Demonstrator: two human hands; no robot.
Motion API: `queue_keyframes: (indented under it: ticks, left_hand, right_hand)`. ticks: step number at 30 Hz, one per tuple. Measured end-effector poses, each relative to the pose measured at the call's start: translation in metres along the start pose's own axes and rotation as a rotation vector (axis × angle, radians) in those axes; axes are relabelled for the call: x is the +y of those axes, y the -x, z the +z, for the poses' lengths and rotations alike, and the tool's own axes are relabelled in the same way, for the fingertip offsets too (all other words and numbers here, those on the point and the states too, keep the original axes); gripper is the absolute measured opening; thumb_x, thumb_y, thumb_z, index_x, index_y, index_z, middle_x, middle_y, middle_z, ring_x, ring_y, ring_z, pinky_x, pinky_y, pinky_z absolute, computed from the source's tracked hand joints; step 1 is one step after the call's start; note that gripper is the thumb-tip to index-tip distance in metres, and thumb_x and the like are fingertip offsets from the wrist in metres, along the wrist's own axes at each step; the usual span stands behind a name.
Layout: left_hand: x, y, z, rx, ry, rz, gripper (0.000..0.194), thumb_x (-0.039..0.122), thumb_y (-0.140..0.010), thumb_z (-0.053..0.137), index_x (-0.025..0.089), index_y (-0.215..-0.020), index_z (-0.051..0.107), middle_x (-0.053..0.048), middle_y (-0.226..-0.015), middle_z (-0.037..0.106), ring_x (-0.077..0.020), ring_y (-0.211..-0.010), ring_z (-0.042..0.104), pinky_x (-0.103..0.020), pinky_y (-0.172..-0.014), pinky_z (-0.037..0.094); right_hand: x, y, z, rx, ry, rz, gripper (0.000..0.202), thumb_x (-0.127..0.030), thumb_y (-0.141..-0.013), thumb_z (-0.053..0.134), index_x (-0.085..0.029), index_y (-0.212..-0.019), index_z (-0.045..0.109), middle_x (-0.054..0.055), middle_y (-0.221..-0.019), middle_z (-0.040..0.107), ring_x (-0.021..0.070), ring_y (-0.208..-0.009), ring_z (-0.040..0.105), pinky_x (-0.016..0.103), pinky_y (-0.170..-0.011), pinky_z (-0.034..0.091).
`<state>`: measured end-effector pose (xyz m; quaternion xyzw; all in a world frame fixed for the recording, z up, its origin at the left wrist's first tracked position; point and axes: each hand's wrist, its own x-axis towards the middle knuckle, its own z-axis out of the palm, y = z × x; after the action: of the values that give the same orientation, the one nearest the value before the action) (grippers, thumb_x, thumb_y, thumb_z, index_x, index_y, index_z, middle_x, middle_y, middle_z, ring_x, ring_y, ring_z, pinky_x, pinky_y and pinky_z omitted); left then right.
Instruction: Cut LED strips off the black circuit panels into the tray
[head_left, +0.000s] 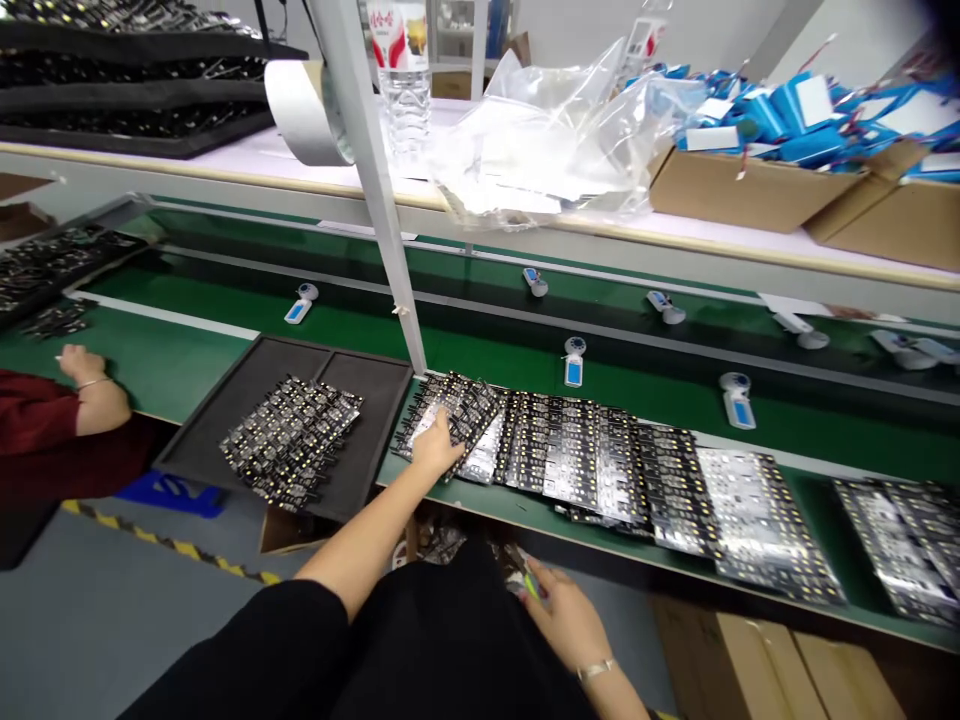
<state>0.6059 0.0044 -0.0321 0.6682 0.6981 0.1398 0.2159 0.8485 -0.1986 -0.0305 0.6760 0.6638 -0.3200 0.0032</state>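
Along the green bench lie overlapping black circuit board panels [574,455] with small pale squares. My left hand [436,447] is on the panel [474,410] at the left end of this row, thumb and fingers at its edge. Below the bench edge, my right hand [566,615] is closed round a small tool with a yellow-green part [532,584]; the rest of the tool is hard to make out. Left of my left hand, a black tray [202,440] holds a stack of similar boards [292,440].
A person's hand [94,390] rests at the bench's far left. White devices [574,362] stand on the green belt [480,350] behind the boards. A slanted metal post [386,215] carries a tape roll [307,112]. Boxes of blue parts [757,185] sit on the upper shelf.
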Motion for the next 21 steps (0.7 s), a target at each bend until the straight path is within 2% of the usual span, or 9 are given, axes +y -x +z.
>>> queue_keyframes:
  ticks: [3, 6, 8, 11, 14, 18, 21]
  left_hand:
    - [-0.008, 0.03, -0.034, -0.035, 0.024, 0.054, 0.085, 0.056, -0.067, 0.071, 0.018, -0.138, 0.042, -0.012, -0.107, 0.069, -0.0305, -0.098, 0.065, -0.036, -0.082, 0.049]
    - [-0.02, 0.079, -0.069, -0.09, 0.062, 0.157, 0.081, 0.06, -0.06, 0.077, 0.025, -0.129, 0.053, -0.004, -0.1, 0.068, -0.0246, -0.09, 0.066, -0.03, -0.078, 0.049]
    - [-0.028, 0.116, -0.09, -0.141, 0.105, 0.259, 0.081, 0.061, -0.059, 0.077, 0.027, -0.129, 0.053, -0.002, -0.096, 0.066, -0.0231, -0.086, 0.065, -0.03, -0.077, 0.048]
    - [-0.038, 0.164, -0.113, -0.193, 0.125, 0.323, 0.082, 0.061, -0.06, 0.077, 0.029, -0.131, 0.051, -0.001, -0.094, 0.066, -0.0221, -0.083, 0.065, -0.03, -0.077, 0.049]
    - [-0.046, 0.193, -0.123, -0.193, 0.114, 0.313, 0.082, 0.06, -0.062, 0.076, 0.028, -0.133, 0.049, -0.002, -0.094, 0.067, -0.0218, -0.084, 0.065, -0.03, -0.076, 0.049]
    - [-0.054, 0.21, -0.125, -0.194, 0.101, 0.296, 0.08, 0.059, -0.064, 0.076, 0.028, -0.132, 0.05, -0.002, -0.092, 0.066, -0.0209, -0.081, 0.065, -0.029, -0.072, 0.049]
    - [-0.057, 0.216, -0.125, -0.19, 0.113, 0.279, 0.081, 0.061, -0.061, 0.077, 0.028, -0.13, 0.051, -0.002, -0.09, 0.066, -0.0202, -0.077, 0.065, -0.03, -0.071, 0.049]
  right_hand:
    - [-0.012, 0.005, -0.021, 0.204, -0.236, -0.112, 0.051, -0.044, -0.092, 0.044, -0.019, -0.137, 0.047, 0.008, -0.094, 0.063, 0.0205, -0.085, 0.063, 0.032, -0.079, 0.051]
    - [-0.034, 0.01, -0.047, 0.395, -0.327, -0.25, 0.051, -0.043, -0.093, 0.045, -0.023, -0.14, 0.042, 0.007, -0.098, 0.06, 0.0202, -0.09, 0.06, 0.034, -0.085, 0.05]
    - [-0.047, 0.012, -0.061, 0.444, -0.325, -0.342, 0.051, -0.04, -0.094, 0.047, -0.025, -0.142, 0.04, 0.007, -0.1, 0.059, 0.0199, -0.093, 0.059, 0.035, -0.088, 0.049]
    - [-0.061, 0.015, -0.072, 0.437, -0.285, -0.419, 0.05, -0.038, -0.093, 0.049, -0.026, -0.141, 0.041, 0.007, -0.1, 0.059, 0.0202, -0.092, 0.058, 0.036, -0.087, 0.049]
    - [-0.066, 0.019, -0.074, 0.378, -0.289, -0.451, 0.049, -0.037, -0.093, 0.049, -0.026, -0.14, 0.043, 0.007, -0.099, 0.059, 0.0202, -0.092, 0.059, 0.036, -0.086, 0.05]
    - [-0.063, 0.022, -0.079, 0.193, -0.338, -0.511, 0.048, -0.039, -0.093, 0.048, -0.024, -0.138, 0.047, 0.006, -0.09, 0.063, 0.0181, -0.079, 0.061, 0.031, -0.076, 0.053]
    - [-0.059, 0.021, -0.084, 0.133, -0.323, -0.568, 0.046, -0.039, -0.092, 0.048, -0.023, -0.136, 0.051, 0.006, -0.09, 0.067, 0.018, -0.074, 0.062, 0.03, -0.072, 0.054]
